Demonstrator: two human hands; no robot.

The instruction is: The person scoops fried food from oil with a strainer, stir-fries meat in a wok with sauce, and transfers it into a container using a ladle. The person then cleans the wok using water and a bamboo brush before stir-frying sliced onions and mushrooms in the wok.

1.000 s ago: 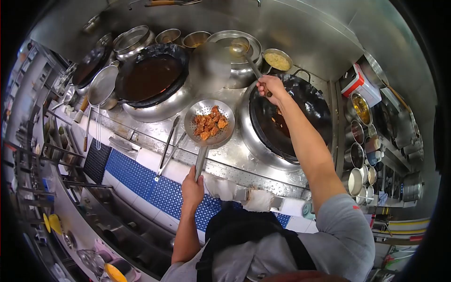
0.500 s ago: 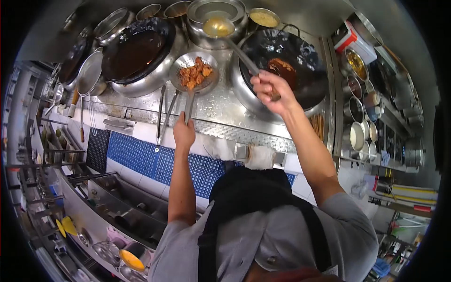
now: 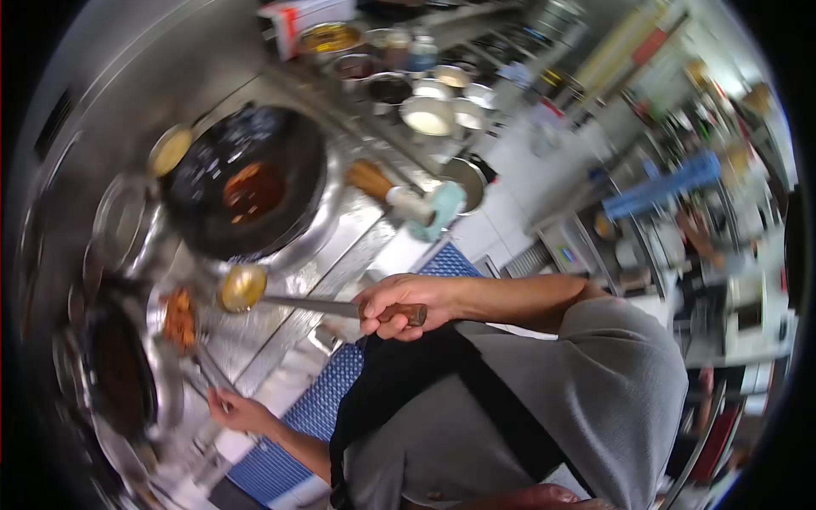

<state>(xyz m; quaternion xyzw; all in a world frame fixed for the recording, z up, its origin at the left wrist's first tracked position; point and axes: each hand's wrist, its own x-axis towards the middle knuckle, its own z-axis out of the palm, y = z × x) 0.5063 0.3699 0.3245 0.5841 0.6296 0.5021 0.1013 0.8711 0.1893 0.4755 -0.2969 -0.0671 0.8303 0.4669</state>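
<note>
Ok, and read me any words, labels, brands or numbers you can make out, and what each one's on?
No word, brand, number or sign can be read here.
Red and white box: too blurred to tell any print.
Bluish bottle by the bowls: too small and blurred to read.
Ladle handle: no marking that I can make out.

A glossy, dark metal surface is shown by the wok [image 3: 285, 161]; shiny metal is seen on the tabletop [image 3: 327, 242] and the ladle [image 3: 242, 287], whose handle end is brown and wood-like. Matt cloth is worn as a grey shirt [image 3: 595, 374].
</note>
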